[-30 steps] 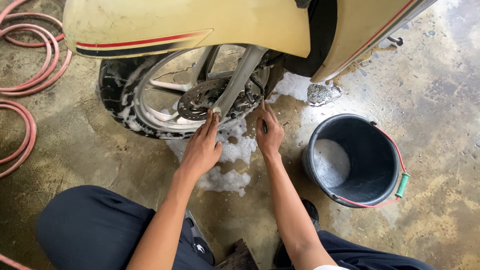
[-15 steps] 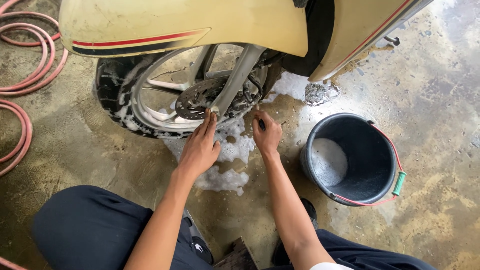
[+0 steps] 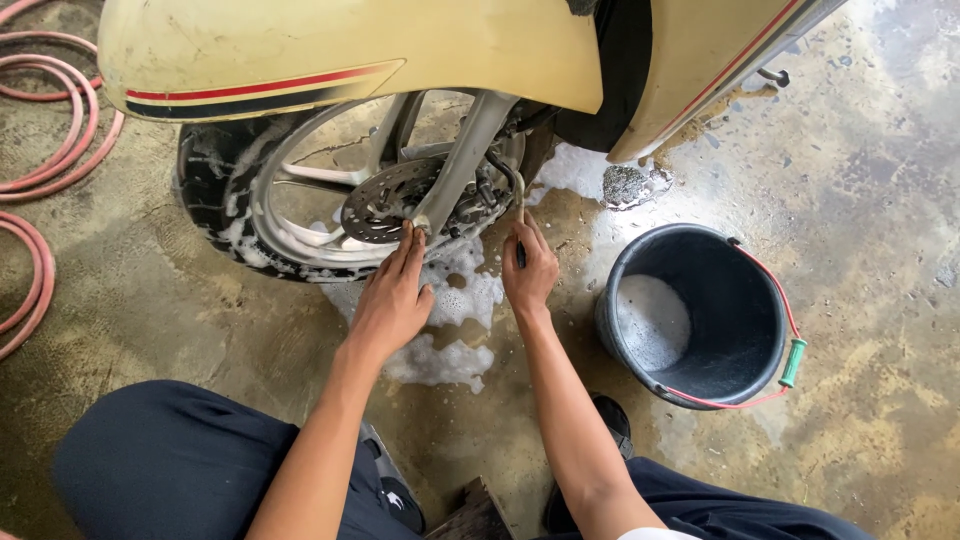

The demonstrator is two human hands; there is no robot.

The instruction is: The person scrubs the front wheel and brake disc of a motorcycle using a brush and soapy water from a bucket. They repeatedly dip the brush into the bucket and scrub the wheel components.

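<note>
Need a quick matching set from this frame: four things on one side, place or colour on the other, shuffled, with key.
Things:
1. bucket
2. hose
3. brake disc
4. mudguard

Descriptions:
A. coiled at the left edge, reddish
B. cream with a red and dark stripe
C. black, foam inside, green grip on its handle
D. perforated metal, by the left hand

Pairs: 1-C, 2-A, 3-D, 4-B

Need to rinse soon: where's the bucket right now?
In the head view the dark bucket stands on the wet floor to the right of the right hand, below the scooter's cream body panel.
</note>
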